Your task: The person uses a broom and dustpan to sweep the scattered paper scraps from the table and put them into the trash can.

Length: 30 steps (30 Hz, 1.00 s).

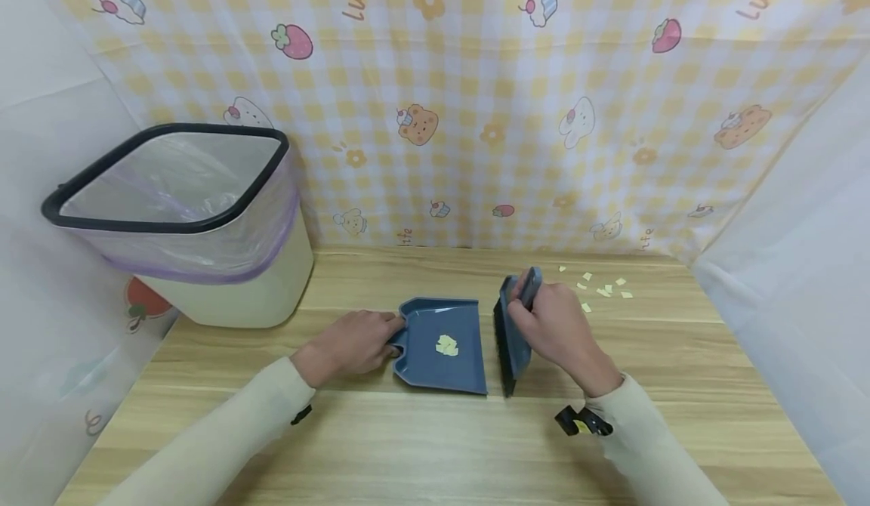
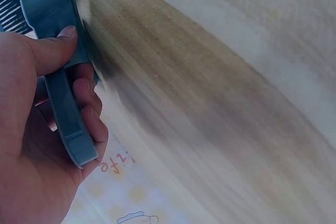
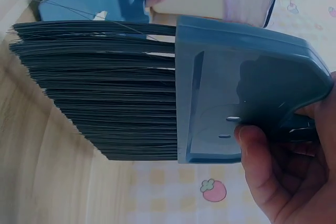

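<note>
My left hand (image 1: 356,342) grips the handle of a blue dustpan (image 1: 424,370), which lies flat on the table with its wide edge facing right. In the left wrist view, the fingers curl round the dustpan handle (image 2: 68,114). A small heap of pale yellow paper bits (image 1: 446,345) sits in the pan. Just right of the pan's edge, my right hand (image 1: 560,328) holds a blue hand brush (image 1: 516,340) by its handle. Dark bristles (image 3: 105,87) point toward the pan in the right wrist view. More paper scraps (image 1: 605,291) lie scattered on the table behind the right hand.
A cream trash bin (image 1: 272,294) with a black rim and a clear liner stands at the back left. Behind the wooden table (image 1: 435,445) hangs a yellow checked curtain (image 1: 462,75). White sheeting (image 1: 802,264) borders the right side.
</note>
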Each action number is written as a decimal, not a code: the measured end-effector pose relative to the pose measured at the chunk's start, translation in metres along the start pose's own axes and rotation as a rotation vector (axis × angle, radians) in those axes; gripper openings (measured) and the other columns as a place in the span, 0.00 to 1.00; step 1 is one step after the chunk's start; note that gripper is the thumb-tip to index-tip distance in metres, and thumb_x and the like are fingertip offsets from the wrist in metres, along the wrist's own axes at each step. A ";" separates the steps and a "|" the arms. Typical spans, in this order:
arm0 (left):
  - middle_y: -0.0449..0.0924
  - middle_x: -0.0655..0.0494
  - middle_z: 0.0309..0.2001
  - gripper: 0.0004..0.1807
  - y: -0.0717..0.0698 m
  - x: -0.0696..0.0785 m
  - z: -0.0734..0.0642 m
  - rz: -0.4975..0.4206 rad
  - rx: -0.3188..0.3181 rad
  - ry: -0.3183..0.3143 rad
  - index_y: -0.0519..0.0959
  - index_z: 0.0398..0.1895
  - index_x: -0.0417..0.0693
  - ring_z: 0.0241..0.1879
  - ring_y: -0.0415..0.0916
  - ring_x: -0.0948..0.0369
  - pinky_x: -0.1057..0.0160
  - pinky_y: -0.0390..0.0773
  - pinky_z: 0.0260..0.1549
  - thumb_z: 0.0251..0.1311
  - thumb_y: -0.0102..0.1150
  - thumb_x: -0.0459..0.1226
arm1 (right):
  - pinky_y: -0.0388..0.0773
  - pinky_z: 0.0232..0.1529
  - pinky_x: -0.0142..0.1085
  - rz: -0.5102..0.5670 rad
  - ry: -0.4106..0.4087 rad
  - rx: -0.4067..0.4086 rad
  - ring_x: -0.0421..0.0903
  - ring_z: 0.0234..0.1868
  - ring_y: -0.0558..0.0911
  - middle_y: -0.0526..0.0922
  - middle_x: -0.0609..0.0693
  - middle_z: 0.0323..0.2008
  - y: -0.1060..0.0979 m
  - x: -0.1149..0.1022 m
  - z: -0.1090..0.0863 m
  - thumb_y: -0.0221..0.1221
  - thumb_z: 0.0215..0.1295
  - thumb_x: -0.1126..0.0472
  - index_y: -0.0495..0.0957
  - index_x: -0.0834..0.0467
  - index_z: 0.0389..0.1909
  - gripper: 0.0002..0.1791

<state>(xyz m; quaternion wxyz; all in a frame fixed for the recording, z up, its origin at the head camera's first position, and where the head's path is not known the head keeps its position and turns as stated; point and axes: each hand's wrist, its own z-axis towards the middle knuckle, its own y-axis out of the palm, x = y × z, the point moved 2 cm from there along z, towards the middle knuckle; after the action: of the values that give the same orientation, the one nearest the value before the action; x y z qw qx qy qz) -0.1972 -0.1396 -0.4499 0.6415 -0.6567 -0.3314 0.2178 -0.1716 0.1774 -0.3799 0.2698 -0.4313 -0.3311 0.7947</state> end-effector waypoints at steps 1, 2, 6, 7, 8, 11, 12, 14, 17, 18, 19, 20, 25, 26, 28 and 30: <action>0.87 0.43 0.52 0.19 0.000 0.000 0.000 -0.006 0.001 0.002 0.81 0.62 0.36 0.47 0.88 0.49 0.48 0.88 0.50 0.77 0.67 0.38 | 0.61 0.18 0.33 -0.007 -0.002 0.003 0.32 0.13 0.59 0.63 0.38 0.14 0.000 0.001 -0.001 0.54 0.70 0.70 0.75 0.54 0.35 0.08; 0.87 0.43 0.53 0.19 0.001 -0.001 -0.001 -0.015 0.004 0.004 0.80 0.62 0.35 0.48 0.88 0.49 0.48 0.88 0.50 0.77 0.67 0.38 | 0.62 0.18 0.33 -0.015 -0.006 0.005 0.32 0.13 0.60 0.63 0.37 0.14 -0.001 0.002 -0.002 0.54 0.70 0.70 0.75 0.54 0.35 0.08; 0.87 0.42 0.53 0.19 0.001 -0.003 -0.003 -0.061 0.017 0.013 0.80 0.64 0.34 0.49 0.88 0.49 0.48 0.88 0.52 0.77 0.66 0.37 | 0.63 0.17 0.33 -0.038 -0.014 0.001 0.32 0.13 0.61 0.62 0.37 0.14 0.000 0.005 -0.003 0.54 0.70 0.70 0.73 0.53 0.34 0.08; 0.87 0.42 0.54 0.19 0.001 -0.003 -0.003 -0.073 0.021 0.016 0.79 0.64 0.34 0.49 0.88 0.49 0.47 0.87 0.52 0.77 0.66 0.36 | 0.63 0.17 0.33 -0.038 -0.013 -0.002 0.32 0.13 0.61 0.62 0.36 0.14 0.000 0.006 -0.004 0.54 0.70 0.69 0.73 0.53 0.34 0.08; 0.86 0.41 0.54 0.19 0.001 -0.004 -0.004 -0.081 0.026 0.017 0.79 0.64 0.34 0.49 0.88 0.48 0.47 0.87 0.52 0.78 0.66 0.36 | 0.63 0.17 0.33 -0.037 -0.010 -0.005 0.32 0.13 0.60 0.61 0.36 0.14 0.001 0.007 -0.004 0.54 0.71 0.69 0.73 0.53 0.33 0.08; 0.86 0.40 0.55 0.20 0.000 -0.006 -0.005 -0.094 0.039 0.017 0.79 0.65 0.33 0.50 0.88 0.46 0.46 0.87 0.54 0.77 0.66 0.36 | 0.62 0.17 0.33 -0.035 0.005 -0.017 0.32 0.13 0.60 0.60 0.36 0.14 0.002 0.008 -0.004 0.54 0.71 0.68 0.73 0.53 0.33 0.08; 0.86 0.40 0.55 0.21 0.000 -0.007 -0.005 -0.094 0.042 0.015 0.79 0.66 0.33 0.50 0.88 0.46 0.46 0.87 0.54 0.77 0.66 0.36 | 0.62 0.17 0.33 -0.033 0.009 -0.020 0.32 0.13 0.60 0.60 0.36 0.14 0.002 0.008 -0.004 0.54 0.71 0.68 0.73 0.53 0.33 0.08; 0.86 0.40 0.55 0.21 -0.001 -0.008 -0.005 -0.091 0.052 0.011 0.79 0.66 0.33 0.50 0.88 0.46 0.45 0.87 0.54 0.77 0.66 0.36 | 0.62 0.17 0.33 -0.032 0.015 -0.023 0.33 0.13 0.60 0.60 0.36 0.14 0.003 0.008 -0.004 0.54 0.71 0.69 0.73 0.53 0.32 0.09; 0.87 0.43 0.51 0.20 -0.004 -0.009 -0.006 -0.078 0.071 0.020 0.80 0.64 0.34 0.47 0.88 0.48 0.46 0.87 0.51 0.77 0.66 0.37 | 0.63 0.17 0.33 -0.031 0.023 -0.030 0.33 0.13 0.61 0.61 0.37 0.14 0.003 0.007 -0.005 0.54 0.71 0.69 0.73 0.53 0.32 0.09; 0.87 0.44 0.50 0.19 -0.005 -0.009 -0.006 -0.073 0.080 0.022 0.80 0.63 0.34 0.46 0.88 0.49 0.46 0.88 0.50 0.77 0.66 0.38 | 0.63 0.17 0.33 -0.028 0.024 -0.031 0.33 0.13 0.62 0.61 0.37 0.14 0.004 0.007 -0.005 0.54 0.71 0.69 0.73 0.53 0.32 0.09; 0.87 0.45 0.49 0.19 -0.006 -0.009 -0.006 -0.066 0.091 0.027 0.80 0.62 0.35 0.44 0.88 0.49 0.46 0.88 0.49 0.77 0.67 0.38 | 0.63 0.17 0.33 -0.028 0.023 -0.030 0.33 0.13 0.62 0.61 0.37 0.15 0.004 0.007 -0.006 0.54 0.71 0.69 0.73 0.53 0.32 0.09; 0.87 0.45 0.48 0.19 -0.008 -0.009 -0.006 -0.058 0.100 0.031 0.80 0.62 0.35 0.44 0.87 0.50 0.47 0.88 0.48 0.77 0.67 0.38 | 0.63 0.17 0.33 -0.027 0.023 -0.031 0.33 0.13 0.62 0.62 0.37 0.15 0.004 0.006 -0.006 0.54 0.71 0.70 0.73 0.53 0.32 0.09; 0.87 0.46 0.49 0.20 -0.022 -0.007 -0.007 -0.036 0.144 0.027 0.81 0.63 0.36 0.44 0.88 0.50 0.47 0.88 0.47 0.76 0.68 0.39 | 0.64 0.17 0.33 -0.029 0.009 -0.021 0.33 0.13 0.64 0.62 0.37 0.15 0.005 0.007 -0.006 0.55 0.70 0.69 0.72 0.53 0.32 0.09; 0.87 0.47 0.49 0.20 -0.025 -0.007 -0.007 -0.036 0.153 0.026 0.81 0.63 0.36 0.43 0.88 0.51 0.48 0.88 0.47 0.76 0.68 0.39 | 0.64 0.17 0.33 -0.030 0.006 -0.020 0.34 0.13 0.64 0.62 0.37 0.15 0.005 0.008 -0.006 0.55 0.70 0.69 0.72 0.53 0.32 0.08; 0.87 0.48 0.47 0.19 -0.030 -0.008 -0.008 -0.033 0.176 0.028 0.82 0.62 0.37 0.41 0.87 0.54 0.49 0.88 0.44 0.76 0.69 0.40 | 0.64 0.16 0.33 -0.031 0.001 -0.020 0.34 0.13 0.64 0.62 0.37 0.15 0.005 0.009 -0.006 0.55 0.70 0.69 0.72 0.53 0.32 0.08; 0.87 0.49 0.47 0.19 -0.036 -0.008 -0.008 -0.021 0.201 0.032 0.83 0.61 0.37 0.39 0.86 0.56 0.51 0.88 0.42 0.75 0.70 0.40 | 0.64 0.16 0.33 -0.030 0.001 -0.023 0.34 0.13 0.64 0.62 0.37 0.15 0.004 0.009 -0.005 0.55 0.70 0.69 0.72 0.53 0.32 0.08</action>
<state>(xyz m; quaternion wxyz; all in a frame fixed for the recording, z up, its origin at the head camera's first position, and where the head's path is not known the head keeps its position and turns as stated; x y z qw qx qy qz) -0.2027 -0.1530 -0.4153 0.7116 -0.5889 -0.3045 0.2324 -0.1721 0.1824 -0.3896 0.2771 -0.4298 -0.3463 0.7865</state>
